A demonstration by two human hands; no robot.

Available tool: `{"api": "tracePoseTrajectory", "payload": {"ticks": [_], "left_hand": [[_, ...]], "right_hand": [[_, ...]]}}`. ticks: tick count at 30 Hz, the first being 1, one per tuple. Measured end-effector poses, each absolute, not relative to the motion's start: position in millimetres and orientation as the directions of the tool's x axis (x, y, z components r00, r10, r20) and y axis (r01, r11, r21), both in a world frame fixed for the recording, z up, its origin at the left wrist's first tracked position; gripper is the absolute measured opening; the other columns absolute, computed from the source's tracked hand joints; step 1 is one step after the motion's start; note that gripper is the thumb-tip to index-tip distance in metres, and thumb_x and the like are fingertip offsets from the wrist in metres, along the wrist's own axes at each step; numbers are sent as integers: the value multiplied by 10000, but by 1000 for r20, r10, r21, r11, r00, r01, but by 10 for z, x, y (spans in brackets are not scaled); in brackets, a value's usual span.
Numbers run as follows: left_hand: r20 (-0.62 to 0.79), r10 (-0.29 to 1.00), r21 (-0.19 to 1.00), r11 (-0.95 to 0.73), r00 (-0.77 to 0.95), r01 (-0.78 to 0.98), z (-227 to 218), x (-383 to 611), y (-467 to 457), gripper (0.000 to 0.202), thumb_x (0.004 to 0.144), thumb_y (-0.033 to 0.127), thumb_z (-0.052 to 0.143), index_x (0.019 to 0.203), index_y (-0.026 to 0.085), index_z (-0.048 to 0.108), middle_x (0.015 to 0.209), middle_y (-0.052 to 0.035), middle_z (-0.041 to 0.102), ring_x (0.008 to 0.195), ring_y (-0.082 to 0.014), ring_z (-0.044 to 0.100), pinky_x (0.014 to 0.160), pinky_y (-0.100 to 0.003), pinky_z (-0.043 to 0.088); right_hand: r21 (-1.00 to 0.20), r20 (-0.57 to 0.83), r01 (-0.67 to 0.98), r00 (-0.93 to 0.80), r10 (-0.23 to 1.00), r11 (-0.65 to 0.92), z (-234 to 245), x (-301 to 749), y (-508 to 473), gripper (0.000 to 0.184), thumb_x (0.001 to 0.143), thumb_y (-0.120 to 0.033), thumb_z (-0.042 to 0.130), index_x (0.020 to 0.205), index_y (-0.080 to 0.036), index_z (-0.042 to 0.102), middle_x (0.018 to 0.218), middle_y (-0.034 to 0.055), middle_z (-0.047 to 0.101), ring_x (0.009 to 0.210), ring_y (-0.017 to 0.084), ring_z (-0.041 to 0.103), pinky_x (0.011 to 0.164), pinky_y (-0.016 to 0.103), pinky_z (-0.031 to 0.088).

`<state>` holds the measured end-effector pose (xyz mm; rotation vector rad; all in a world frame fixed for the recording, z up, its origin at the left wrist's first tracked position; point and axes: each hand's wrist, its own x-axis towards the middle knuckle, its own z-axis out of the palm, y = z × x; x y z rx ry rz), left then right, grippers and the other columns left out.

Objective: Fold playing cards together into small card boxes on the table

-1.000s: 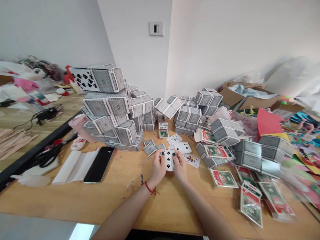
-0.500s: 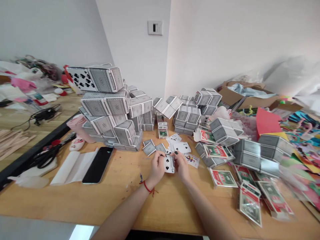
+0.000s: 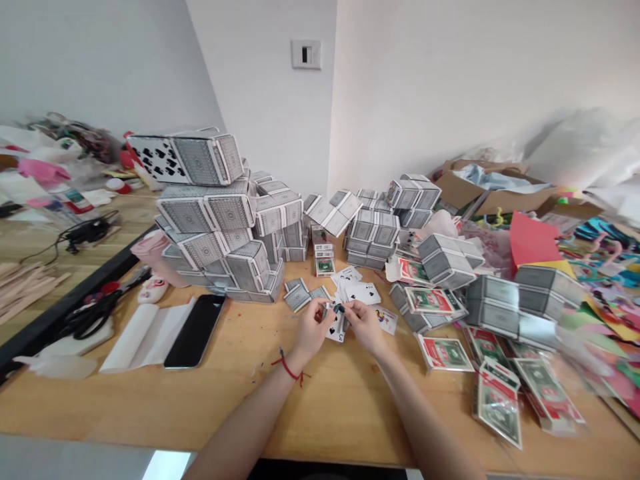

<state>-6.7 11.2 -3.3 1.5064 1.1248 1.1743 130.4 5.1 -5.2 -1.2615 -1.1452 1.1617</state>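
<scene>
Spade playing card sits between the person's two hands, just above the wooden tabletop. Left hand and right hand are both curled inward, their dark-nailed fingertips meeting at the card's upper end and pinching it. Its lower end sticks out below them, showing a black spade and a numeral. Just beyond the right hand lie loose face-up cards, with a joker card beside them. A red string bracelet circles the left wrist. Farther ahead rise stacked blocks of grey-backed cards, one topped by a block showing black spades. Left of the hands lie a black smartphone, a folded white paper and black-handled scissors. To the right, wrapped card packs spread across the table, toward a cardboard box at the back.
</scene>
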Motion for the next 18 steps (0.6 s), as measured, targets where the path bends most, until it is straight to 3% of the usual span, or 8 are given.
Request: {"api": "tracePoseTrajectory", "payload": {"ticks": [3,11,18], "left_hand": [[181,979,964,-196,97,180,-75,-35,150,163,733,325,507,714,164,490,625,23,465,567,-94,428,514,-192,336],[221,974,951,-227,51,211,-124,-71,161,193,744,292,464,600,164,460,566,31,405,564,-99,388,511,-200,303],[25,994,998,-31,108,53,-134,-69,243,291,675,287,524,465,157,368,470,55,320,459,-67,313,437,-195,254]], "right_hand": [[-999,23,51,113,993,18,-23,1284,34,236,672,-395,583,700,-162,604,580,7,573,493,108,461,465,214,345],[-999,26,29,37,999,25,-9,1221,-10,160,661,-332,578,704,-182,612,635,15,616,558,143,528,516,240,392],[-1000,14,29,142,990,10,-49,1207,-29,154,652,-332,578,649,-179,600,547,-3,572,480,124,479,458,229,361]]}}
